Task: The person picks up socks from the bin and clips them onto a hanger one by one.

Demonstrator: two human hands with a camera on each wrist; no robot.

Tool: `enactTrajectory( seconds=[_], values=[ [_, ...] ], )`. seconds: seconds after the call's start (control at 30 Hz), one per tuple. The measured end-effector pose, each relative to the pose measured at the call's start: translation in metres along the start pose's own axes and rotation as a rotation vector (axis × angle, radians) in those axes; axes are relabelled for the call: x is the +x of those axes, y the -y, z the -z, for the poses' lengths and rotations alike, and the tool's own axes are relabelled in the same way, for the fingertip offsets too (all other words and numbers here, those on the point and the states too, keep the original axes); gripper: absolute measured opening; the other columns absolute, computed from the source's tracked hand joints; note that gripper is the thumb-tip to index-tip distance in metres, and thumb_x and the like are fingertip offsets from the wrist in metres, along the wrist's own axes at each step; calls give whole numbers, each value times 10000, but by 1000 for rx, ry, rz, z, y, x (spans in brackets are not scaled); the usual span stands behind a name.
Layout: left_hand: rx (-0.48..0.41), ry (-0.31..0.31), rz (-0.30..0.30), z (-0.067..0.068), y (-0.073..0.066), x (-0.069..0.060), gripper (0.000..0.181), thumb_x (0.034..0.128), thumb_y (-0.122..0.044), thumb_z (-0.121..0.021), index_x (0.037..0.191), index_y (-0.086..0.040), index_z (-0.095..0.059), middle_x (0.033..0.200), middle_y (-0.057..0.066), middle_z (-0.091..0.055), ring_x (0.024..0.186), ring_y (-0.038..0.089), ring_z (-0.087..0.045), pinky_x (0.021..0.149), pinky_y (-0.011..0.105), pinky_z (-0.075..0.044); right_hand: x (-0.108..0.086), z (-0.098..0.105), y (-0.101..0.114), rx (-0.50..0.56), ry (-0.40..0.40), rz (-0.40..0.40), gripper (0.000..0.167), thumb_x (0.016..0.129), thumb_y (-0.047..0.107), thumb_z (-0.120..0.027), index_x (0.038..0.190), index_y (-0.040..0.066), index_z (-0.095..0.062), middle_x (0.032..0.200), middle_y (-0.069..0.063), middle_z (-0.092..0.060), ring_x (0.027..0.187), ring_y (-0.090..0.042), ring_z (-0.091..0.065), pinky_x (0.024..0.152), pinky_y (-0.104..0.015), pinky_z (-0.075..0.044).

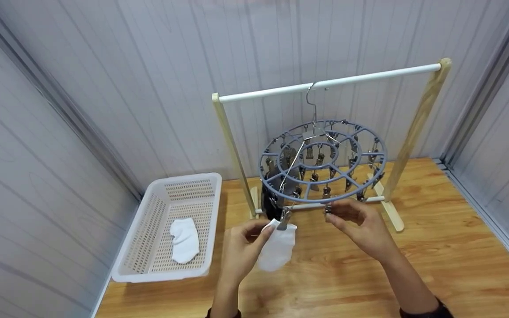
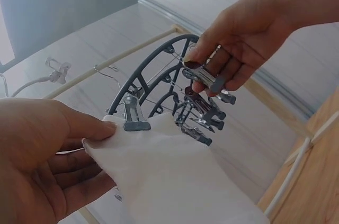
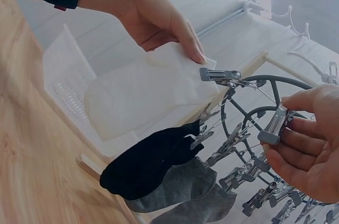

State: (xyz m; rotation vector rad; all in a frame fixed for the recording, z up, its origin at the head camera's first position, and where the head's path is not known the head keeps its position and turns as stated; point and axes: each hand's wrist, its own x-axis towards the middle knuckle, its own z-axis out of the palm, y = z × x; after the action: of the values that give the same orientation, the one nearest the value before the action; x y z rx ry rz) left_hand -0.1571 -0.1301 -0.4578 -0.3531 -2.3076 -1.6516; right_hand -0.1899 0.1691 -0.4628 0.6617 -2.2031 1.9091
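A white sock [image 1: 277,250] hangs from one metal clip [image 2: 134,114] at the front of the round grey-blue drying hanger [image 1: 325,198]. My left hand [image 1: 242,250] pinches the sock's upper edge between thumb and fingers, left of that clip. At the hanger's front rim, my right hand [image 1: 362,226] holds another clip [image 3: 275,125] between thumb and fingers. No cloth shows in this second clip. Black [image 3: 153,160] and grey socks [image 3: 183,188] hang from clips farther round the hanger, in the right wrist view.
A white perforated basket [image 1: 124,269] stands at the left with another white sock [image 1: 184,240] inside. The hanger hooks over the white bar [image 1: 263,92] of a wooden stand [image 1: 413,128]. Many unused clips dangle below the ring. Panelled walls [image 1: 157,88] enclose the wooden table [image 1: 457,251].
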Motion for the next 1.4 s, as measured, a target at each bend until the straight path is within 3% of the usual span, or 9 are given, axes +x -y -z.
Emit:
enactTrajectory(
  seconds=[0.27, 0.63, 1.1, 1.27, 1.4],
  values=[
    [-48, 91, 6, -4, 8, 1, 159, 972, -119, -784, 1111, -43, -780, 958, 47, -781, 813, 168, -728, 713, 252, -602, -1, -1, -1, 63, 30, 14, 251, 995, -6, -712, 1245, -29, -701, 1121, -294, -720, 996, -226, -757, 908, -310, -605],
    [-34, 204, 28, -15, 20, 1, 162, 963, -52, -776, 1122, -23, -762, 1035, 101, -778, 890, 245, -758, 798, 279, -624, -2, -2, -3, 98, 57, 33, 231, 993, -30, -704, 1223, -53, -694, 1093, -278, -718, 973, -296, -755, 847, -382, -630],
    [-7, 241, 36, -21, 31, 4, 167, 955, -28, -773, 1121, -15, -757, 1000, 87, -775, 891, 203, -750, 806, 276, -619, -3, -3, 1, 80, 19, -13, 211, 946, -13, -773, 1153, -27, -733, 1094, -290, -715, 979, -239, -755, 836, -325, -630],
    [9, 260, 44, -16, 32, 5, 176, 976, -47, -752, 1153, -41, -756, 1022, 68, -773, 930, 208, -740, 837, 291, -609, -3, -3, 1, 66, -4, -38, 210, 936, -21, -779, 1142, -36, -736, 1099, -277, -718, 970, -222, -762, 851, -317, -625],
    [32, 232, 32, -7, 33, 6, 164, 994, -57, -729, 1154, -44, -763, 1033, 66, -777, 935, 246, -743, 828, 295, -607, -2, -3, 2, 65, -14, -49, 200, 930, -36, -780, 1125, -51, -738, 1092, -245, -733, 961, -219, -768, 848, -325, -627]
  ],
)
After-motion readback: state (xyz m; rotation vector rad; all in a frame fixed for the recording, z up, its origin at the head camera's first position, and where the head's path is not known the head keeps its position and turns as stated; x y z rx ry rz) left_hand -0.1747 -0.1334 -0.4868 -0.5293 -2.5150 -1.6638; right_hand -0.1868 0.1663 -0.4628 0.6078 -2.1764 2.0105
